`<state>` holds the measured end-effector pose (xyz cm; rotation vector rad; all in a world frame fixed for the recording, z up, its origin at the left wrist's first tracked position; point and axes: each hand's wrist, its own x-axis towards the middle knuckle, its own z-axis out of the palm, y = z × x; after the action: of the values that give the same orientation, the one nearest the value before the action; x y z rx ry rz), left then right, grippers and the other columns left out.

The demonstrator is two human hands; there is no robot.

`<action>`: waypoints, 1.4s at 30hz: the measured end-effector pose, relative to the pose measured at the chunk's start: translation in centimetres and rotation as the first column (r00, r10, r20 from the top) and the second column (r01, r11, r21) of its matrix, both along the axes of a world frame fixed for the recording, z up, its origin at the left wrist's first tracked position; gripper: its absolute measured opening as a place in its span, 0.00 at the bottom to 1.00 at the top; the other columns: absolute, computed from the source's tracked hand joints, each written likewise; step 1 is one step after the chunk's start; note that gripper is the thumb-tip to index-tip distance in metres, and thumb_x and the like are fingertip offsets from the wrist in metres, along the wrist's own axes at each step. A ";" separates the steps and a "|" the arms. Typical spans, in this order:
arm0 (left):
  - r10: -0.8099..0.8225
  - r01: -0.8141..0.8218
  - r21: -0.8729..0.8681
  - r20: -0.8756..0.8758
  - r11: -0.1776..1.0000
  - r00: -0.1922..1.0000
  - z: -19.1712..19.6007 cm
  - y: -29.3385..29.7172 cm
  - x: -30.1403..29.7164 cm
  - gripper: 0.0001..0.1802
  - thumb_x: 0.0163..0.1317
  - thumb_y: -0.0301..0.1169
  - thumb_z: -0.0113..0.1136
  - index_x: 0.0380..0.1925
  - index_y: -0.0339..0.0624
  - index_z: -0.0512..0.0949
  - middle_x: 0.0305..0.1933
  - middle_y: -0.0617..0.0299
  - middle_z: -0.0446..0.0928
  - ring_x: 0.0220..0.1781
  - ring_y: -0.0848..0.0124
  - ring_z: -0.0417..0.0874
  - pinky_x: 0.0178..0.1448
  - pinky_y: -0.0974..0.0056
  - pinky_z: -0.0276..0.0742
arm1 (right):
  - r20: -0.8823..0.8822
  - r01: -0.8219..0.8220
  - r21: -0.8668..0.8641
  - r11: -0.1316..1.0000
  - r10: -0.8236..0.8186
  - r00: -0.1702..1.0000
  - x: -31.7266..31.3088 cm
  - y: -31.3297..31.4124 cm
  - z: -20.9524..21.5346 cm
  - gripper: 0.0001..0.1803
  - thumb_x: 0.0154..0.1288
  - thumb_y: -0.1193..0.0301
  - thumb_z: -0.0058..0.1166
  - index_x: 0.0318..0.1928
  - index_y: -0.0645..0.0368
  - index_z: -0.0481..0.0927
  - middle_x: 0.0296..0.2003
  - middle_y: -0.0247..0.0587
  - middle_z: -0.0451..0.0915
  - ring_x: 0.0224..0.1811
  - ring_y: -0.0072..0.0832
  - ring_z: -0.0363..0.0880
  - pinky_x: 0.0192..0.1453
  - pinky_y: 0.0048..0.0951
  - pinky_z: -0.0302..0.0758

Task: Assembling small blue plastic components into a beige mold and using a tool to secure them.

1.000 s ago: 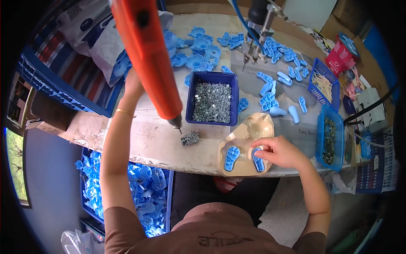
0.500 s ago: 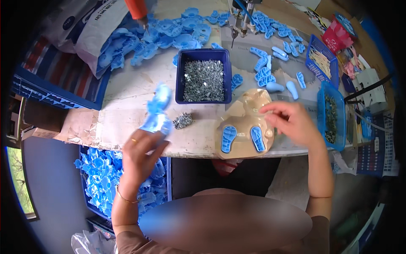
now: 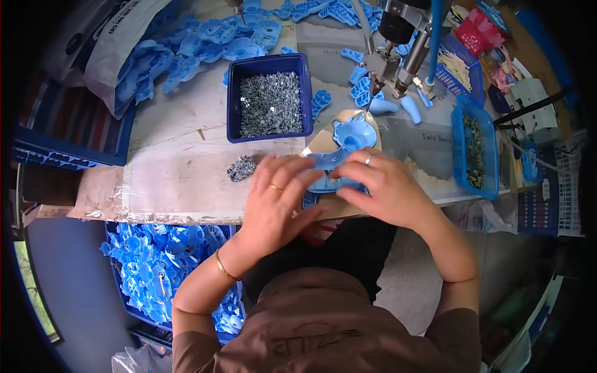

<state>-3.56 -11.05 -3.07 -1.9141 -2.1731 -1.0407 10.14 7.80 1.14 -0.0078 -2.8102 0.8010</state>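
Note:
A blue plastic toy shell with a rounded head end lies on the tan moulded fixture near the table's front edge. Spread fingers of my left hand touch the shell's left side, the thumb standing apart. My right hand has its thumb and fingers bent on the shell's right side, gripping it. Both hands hide much of the shell's lower part and the fixture. Left of them lies a small pile of screws, and behind stands a dark blue bin of screws.
A machine head with a thin driver bit hangs just above the fixture. Blue shells are heaped at the back left; a crate below the table holds more shells. At the right is a blue basket with small parts.
My left hand has brought the blue shell rightward onto the fixture, covering the two blue foot-shaped pieces. My right hand has come down onto the shell. The view has shifted.

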 end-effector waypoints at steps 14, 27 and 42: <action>0.060 -0.038 -0.108 0.212 0.993 0.975 -0.9 0.7 0.6 0.42 0.45 0.28 0.73 0.63 0.39 0.66 0.68 0.49 0.66 0.69 0.48 0.65 0.72 0.50 0.60 | 0.133 -0.082 0.423 0.903 0.028 0.991 0.5 -1.6 -2.8 0.17 0.59 0.72 0.53 0.50 0.51 0.82 0.41 0.27 0.79 0.43 0.29 0.75 0.46 0.27 0.79; -0.026 0.063 -0.230 0.164 0.971 0.986 0.2 1.6 1.4 0.31 0.51 0.21 0.62 0.59 0.38 0.70 0.66 0.50 0.69 0.70 0.46 0.63 0.72 0.48 0.62 | -0.132 0.636 -0.107 0.765 -0.645 0.753 -0.5 27.6 0.6 0.12 0.65 0.69 0.56 0.45 0.61 0.85 0.36 0.40 0.87 0.36 0.27 0.85 0.42 0.28 0.79; 0.032 0.028 -0.359 0.159 0.933 0.987 1.2 2.2 1.4 0.26 0.53 0.26 0.64 0.55 0.41 0.75 0.63 0.53 0.71 0.69 0.49 0.64 0.72 0.50 0.61 | 0.436 0.550 0.478 0.685 -0.729 0.528 1.3 47.3 -6.9 0.16 0.52 0.68 0.63 0.43 0.54 0.87 0.39 0.40 0.87 0.38 0.33 0.83 0.44 0.35 0.79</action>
<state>-2.13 -8.83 -1.83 -2.0277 -2.6141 -0.8728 11.40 55.07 -5.74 -1.4378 -3.0203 0.1948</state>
